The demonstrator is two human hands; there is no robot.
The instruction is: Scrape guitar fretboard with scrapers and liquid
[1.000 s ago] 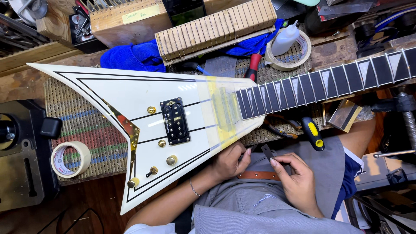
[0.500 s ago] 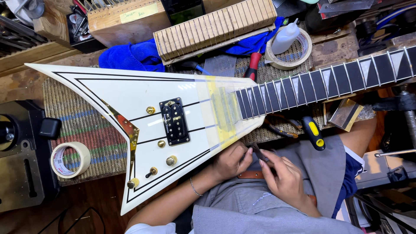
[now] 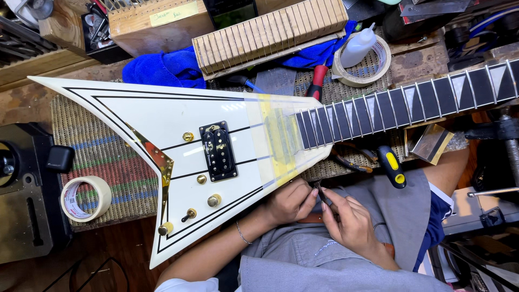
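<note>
A white V-shaped electric guitar (image 3: 162, 116) with black pinstripes, a black pickup (image 3: 218, 151) and gold knobs lies across a woven mat. Its dark fretboard (image 3: 411, 103) runs off to the right. Yellowish tape (image 3: 273, 135) covers the body where the neck joins. Below the guitar's lower edge, over my lap, my left hand (image 3: 289, 204) and my right hand (image 3: 351, 224) meet. My right hand holds a small thin dark tool (image 3: 320, 191) upright, and the fingertips of my left hand pinch it too. A thin bracelet is on my left wrist.
A masking tape roll (image 3: 86, 199) lies on the mat at left beside a black machine (image 3: 21, 189). Behind the guitar are a blue cloth (image 3: 162, 67), a slotted wooden block (image 3: 270, 35), a red-handled screwdriver (image 3: 318, 81) and a tape roll with a white bottle (image 3: 359, 46). A yellow-and-black-handled tool (image 3: 392, 166) lies under the neck.
My right hand has moved left and up with the dark tool until it met my left hand. The guitar has not moved.
</note>
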